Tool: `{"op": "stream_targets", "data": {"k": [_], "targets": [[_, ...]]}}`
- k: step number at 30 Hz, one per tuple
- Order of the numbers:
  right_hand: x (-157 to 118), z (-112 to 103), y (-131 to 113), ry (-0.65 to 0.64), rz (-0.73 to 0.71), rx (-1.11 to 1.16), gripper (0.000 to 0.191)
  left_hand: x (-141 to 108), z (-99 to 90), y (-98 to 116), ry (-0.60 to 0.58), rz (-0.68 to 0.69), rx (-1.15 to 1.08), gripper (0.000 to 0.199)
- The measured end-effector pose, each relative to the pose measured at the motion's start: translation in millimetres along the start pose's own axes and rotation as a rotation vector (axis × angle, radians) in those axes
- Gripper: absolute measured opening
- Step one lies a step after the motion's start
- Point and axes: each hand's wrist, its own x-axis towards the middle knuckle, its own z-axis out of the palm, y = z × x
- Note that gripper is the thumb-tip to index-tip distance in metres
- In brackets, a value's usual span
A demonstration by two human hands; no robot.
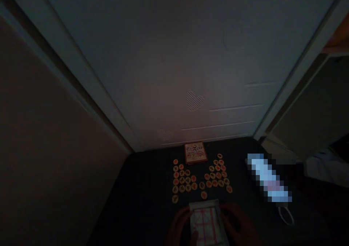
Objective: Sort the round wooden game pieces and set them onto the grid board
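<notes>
In dim light, a folded xiangqi board sheet [205, 224] with red lines, in what looks like a clear plastic sleeve, is held low in front of me. My left hand [180, 226] is closed on its left edge, with the thumb over the front. On the opposite edge, my right hand [237, 224] has its fingers curled against the sleeve. Beyond the sheet, several round xiangqi pieces [188, 180] lie flat in stepped rows, with more pieces [218, 175] grouped on the right. Their markings are red or dark.
A flat square box [195, 153] with Chinese characters lies behind the pieces near the pale door-like panel [169, 64]. To the right is a bright, pixelated phone-like object [268, 180] with a white loop strap [286, 216]. Everything rests on a dark tabletop [144, 187].
</notes>
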Motion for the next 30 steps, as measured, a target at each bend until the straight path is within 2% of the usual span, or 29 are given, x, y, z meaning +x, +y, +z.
{"op": "stream_targets", "data": {"k": [6, 14, 22, 30], "targets": [[4, 3, 1, 0.024, -0.009, 0.015, 0.031, 3, 0.6, 9, 0.054, -0.016, -0.011, 0.043], [5, 7, 11, 0.039, -0.021, 0.003, 0.03, 10, -0.9, 21, 0.063, -0.04, -0.018, 0.046], [3, 6, 15, 0.068, -0.068, -0.047, 0.025, 14, -5.6, 25, 0.071, -0.061, -0.036, 0.047], [3, 9, 15, 0.099, -0.121, -0.036, 0.025, 14, 0.3, 22, 0.112, -0.067, -0.026, 0.038]]}}
